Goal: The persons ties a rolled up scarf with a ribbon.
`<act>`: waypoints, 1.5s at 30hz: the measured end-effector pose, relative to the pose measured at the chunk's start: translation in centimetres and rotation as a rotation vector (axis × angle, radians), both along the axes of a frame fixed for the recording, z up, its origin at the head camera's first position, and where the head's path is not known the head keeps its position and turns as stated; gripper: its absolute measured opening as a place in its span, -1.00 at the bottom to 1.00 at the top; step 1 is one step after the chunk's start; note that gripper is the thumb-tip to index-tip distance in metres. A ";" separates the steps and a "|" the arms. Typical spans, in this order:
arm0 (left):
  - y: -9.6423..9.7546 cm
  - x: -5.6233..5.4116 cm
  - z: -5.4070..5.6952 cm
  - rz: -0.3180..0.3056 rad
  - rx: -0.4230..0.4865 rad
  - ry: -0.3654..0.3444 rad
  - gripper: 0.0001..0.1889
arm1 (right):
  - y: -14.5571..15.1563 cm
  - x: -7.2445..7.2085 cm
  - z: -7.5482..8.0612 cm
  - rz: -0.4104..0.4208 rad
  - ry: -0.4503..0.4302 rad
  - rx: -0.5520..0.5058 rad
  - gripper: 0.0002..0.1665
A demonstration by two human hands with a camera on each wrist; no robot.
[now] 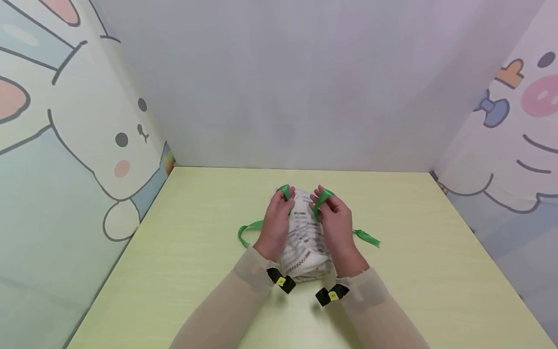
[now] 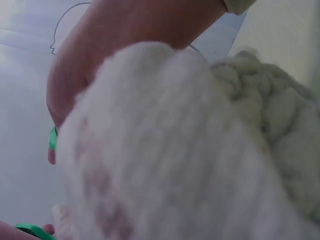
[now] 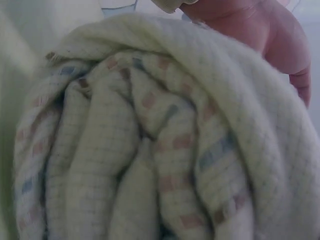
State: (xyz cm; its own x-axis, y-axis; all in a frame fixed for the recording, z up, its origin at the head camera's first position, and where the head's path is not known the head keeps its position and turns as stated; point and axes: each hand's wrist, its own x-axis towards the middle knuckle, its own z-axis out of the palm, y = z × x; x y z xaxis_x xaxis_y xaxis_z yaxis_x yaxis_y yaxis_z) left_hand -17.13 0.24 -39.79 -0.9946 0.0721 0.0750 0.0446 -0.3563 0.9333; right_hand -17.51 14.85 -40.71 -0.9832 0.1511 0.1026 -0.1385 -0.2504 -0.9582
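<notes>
A rolled cloth (image 1: 305, 247), white with a pattern of small coloured blocks, lies lengthwise on the table between the two forearms. My left hand (image 1: 275, 220) pinches one part of a green ribbon (image 1: 284, 190) above the roll's far half. Across from it, my right hand (image 1: 337, 223) pinches another part of the ribbon between thumb and fingers. Ribbon ends stick out on both sides, and whether it passes under the roll is hidden. In the right wrist view, the roll's layered end (image 3: 145, 150) fills the frame; its fuzzy side (image 2: 165, 150) fills the left wrist view.
The pale yellow-green table (image 1: 414, 266) surrounds the roll. A plain light curtain (image 1: 305, 87) stands along the back edge. Side panels carry a cartoon rabbit (image 1: 87, 111) on the left and another cartoon figure (image 1: 501, 135) on the right.
</notes>
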 end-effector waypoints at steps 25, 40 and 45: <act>2.5 1.6 0.5 0.009 -0.202 0.091 -0.64 | -1.8 0.9 -0.4 0.004 0.071 0.433 -0.50; 2.8 1.6 1.0 0.154 -0.330 0.026 -0.65 | -2.0 0.6 0.0 0.035 0.066 0.446 -0.58; 2.6 1.6 0.7 0.177 -0.370 0.058 -0.68 | -1.8 0.2 -0.3 0.089 0.012 0.361 -0.61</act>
